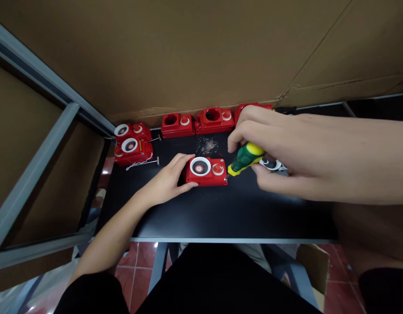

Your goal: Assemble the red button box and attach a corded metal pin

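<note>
A red alarm-like box with a white-rimmed round black part and a smaller clear round lens lies on the black table. My left hand grips its left end, thumb on the near side and fingers on the far side. My right hand is closed around a green and yellow screwdriver. The screwdriver's tip meets the box's near right corner, where a small screw shows. Behind my right hand a white-rimmed round part is partly hidden.
Along the back stand red boxes with open round holes, and another is partly behind my right hand. Two finished-looking red boxes are stacked at the left beside thin metal rods. Pale crumbs lie mid-table. Cardboard walls enclose the back.
</note>
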A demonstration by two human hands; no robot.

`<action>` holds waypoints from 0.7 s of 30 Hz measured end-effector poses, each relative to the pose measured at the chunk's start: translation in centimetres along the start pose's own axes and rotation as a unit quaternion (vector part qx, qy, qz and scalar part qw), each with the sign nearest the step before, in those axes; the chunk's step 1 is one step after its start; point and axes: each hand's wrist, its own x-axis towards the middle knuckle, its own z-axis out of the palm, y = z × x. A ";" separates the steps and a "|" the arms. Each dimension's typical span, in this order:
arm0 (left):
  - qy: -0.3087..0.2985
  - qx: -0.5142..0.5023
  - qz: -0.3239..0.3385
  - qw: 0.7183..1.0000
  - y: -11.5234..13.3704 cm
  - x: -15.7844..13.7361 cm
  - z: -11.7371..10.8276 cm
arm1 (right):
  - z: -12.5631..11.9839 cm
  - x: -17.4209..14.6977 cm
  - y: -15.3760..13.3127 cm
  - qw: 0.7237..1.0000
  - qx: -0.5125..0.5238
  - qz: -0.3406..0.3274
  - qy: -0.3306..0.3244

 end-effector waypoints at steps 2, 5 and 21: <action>-0.002 0.001 -0.002 1.000 0.0 0.0 -0.1 | -0.2 0.2 0.0 1.000 0.000 0.004 -0.008; -0.004 0.002 -0.005 1.000 0.0 0.1 -0.1 | -0.3 0.5 -0.1 1.000 -0.002 0.014 -0.003; -0.004 0.011 -0.005 1.000 0.2 0.2 -0.3 | 0.2 0.4 -0.3 0.996 -0.083 0.036 0.015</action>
